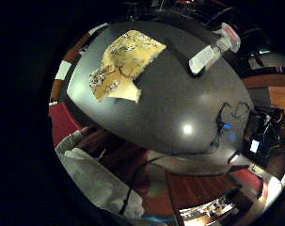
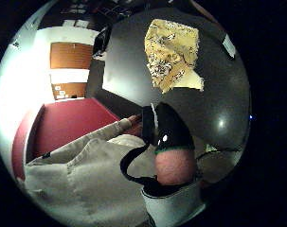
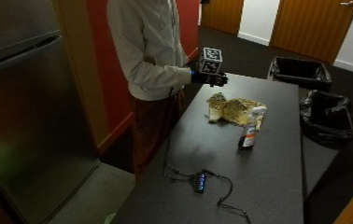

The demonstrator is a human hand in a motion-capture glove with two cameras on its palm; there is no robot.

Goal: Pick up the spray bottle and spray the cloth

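Cable hub [image 3: 199, 181] lies nearest the camera on the dark table [image 3: 270, 186], one unit, with its cable trailing across the table surface and off the edge.

One bottle [image 3: 249, 128] stands upright on the table, long axis vertical, white spray head on top, just beside the cloth on the side toward the hub. In the little-finger palm view the bottle [image 1: 213, 50] shows whole, white body with a red-marked head; which way the nozzle faces is hard to make out.

One cloth [image 3: 234, 110], yellow with dark print, lies crumpled on the table between the bottle and the hand. The palm views show the cloth [image 1: 124, 63] [image 2: 173, 53] partly folded over, pale underside showing at one corner.

One right hand [image 3: 208, 78] in a black glove hovers over the table edge beyond the cloth, apart from bottle and cloth. It holds nothing. Fingers look loosely curled, though they are partly hidden behind the marker, so how far they open is not clear. In the thumb-side view only one fingertip [image 2: 174, 165] shows close up.

Two black-lined bins [image 3: 300, 72] [image 3: 326, 115] sit on the floor beside the table on the bottle's side. One fridge [image 3: 21, 112] stands on the other side of the person [image 3: 148, 46] from the table. Person's head is cut off; the bare hand is not visible.
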